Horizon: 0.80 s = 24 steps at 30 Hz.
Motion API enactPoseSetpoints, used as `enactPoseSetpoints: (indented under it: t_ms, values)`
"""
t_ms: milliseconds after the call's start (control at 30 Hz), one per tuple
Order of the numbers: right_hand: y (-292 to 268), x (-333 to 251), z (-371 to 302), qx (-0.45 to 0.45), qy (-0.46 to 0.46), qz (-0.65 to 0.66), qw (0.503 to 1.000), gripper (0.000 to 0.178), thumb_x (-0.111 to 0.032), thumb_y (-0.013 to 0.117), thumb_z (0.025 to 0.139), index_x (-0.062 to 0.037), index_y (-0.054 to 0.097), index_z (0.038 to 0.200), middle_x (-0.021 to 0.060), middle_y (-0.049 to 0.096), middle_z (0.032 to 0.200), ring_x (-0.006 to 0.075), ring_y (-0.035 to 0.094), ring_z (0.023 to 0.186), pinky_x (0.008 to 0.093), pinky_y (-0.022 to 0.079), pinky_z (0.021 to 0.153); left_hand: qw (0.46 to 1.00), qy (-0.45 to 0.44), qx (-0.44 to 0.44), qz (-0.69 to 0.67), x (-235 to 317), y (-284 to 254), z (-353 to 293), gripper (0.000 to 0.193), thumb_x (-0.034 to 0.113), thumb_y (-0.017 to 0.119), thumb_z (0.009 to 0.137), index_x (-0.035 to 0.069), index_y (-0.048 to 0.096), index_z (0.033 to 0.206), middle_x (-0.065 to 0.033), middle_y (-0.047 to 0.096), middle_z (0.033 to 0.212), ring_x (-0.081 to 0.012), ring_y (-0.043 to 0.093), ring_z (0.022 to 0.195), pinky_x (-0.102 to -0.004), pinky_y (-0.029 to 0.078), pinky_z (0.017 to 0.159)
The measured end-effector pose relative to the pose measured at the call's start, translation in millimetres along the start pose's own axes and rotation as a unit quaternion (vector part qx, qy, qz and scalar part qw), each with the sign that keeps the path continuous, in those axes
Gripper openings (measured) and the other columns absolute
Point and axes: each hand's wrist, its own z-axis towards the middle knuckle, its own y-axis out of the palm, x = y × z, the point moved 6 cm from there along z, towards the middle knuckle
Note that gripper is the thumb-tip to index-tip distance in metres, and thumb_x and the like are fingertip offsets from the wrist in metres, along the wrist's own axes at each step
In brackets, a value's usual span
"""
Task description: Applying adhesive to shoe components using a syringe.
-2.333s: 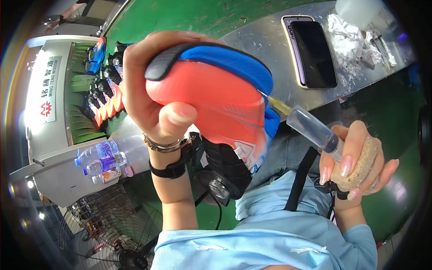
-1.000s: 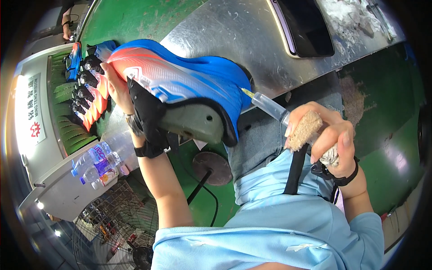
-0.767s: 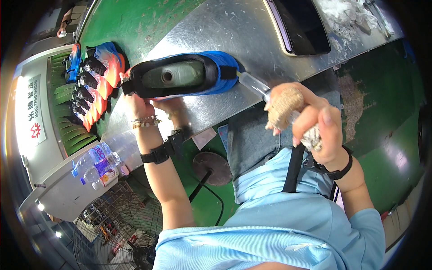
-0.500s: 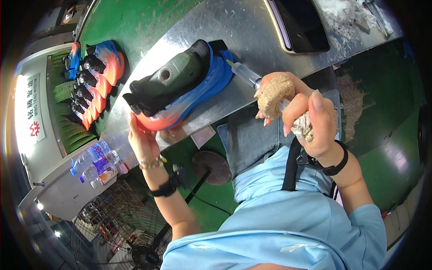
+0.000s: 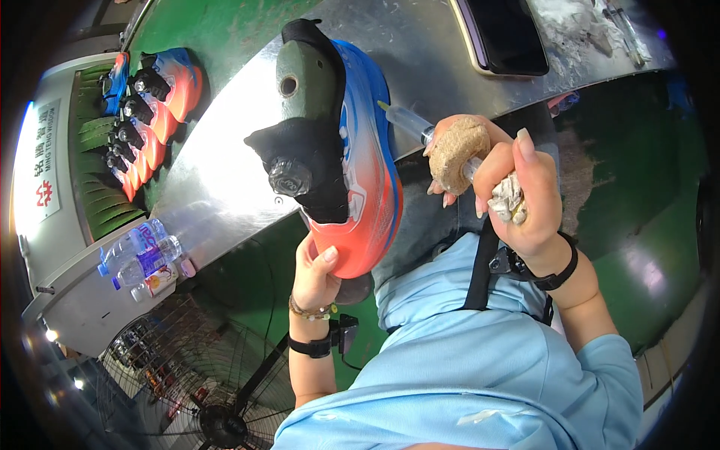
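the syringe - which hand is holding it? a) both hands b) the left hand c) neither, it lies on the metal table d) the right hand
d: the right hand grips the syringe together with a tan sponge, while the left hand holds only the shoe by its orange end.

The person wears a light blue top (image 5: 480, 375), a black strap (image 5: 480, 270), black wristbands (image 5: 315, 346) on both wrists, and a beaded bracelet (image 5: 311, 310).
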Motion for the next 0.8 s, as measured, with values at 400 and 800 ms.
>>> enactPoseSetpoints:
  t_ms: [400, 800]
  values:
    - [1.3, -24.7, -17.7, -0.107, 0.042, -0.006, 0.993, 0.046, -0.026, 0.018, 0.096, 0.0013, 0.053, 0.085, 0.0252, 0.051, 0.089, 0.0252, 0.053, 0.063, 0.0339, 0.047, 0.063, 0.993, -0.011, -0.088, -0.076, -19.2, 36.8, 28.5, 0.068, 0.021, 0.073, 0.064, -0.006, 0.041, 0.118, -0.0158, 0.057, 0.106, -0.0223, 0.059, 0.096, -0.0343, 0.047, 0.085]
    - [-5.2, -77.2, -39.2, -0.029, -0.032, -0.005, 0.999, 0.065, -0.047, 0.022, 0.091, -0.0118, 0.055, 0.048, 0.0195, 0.045, 0.089, 0.0246, 0.054, 0.056, 0.0295, 0.048, 0.053, 0.929, -0.044, -0.256, -0.263, -42.0, 119.7, 83.5, 0.071, 0.023, 0.075, 0.066, 0.004, 0.039, 0.124, -0.0096, 0.051, 0.117, -0.0234, 0.051, 0.108, -0.0374, 0.042, 0.092]
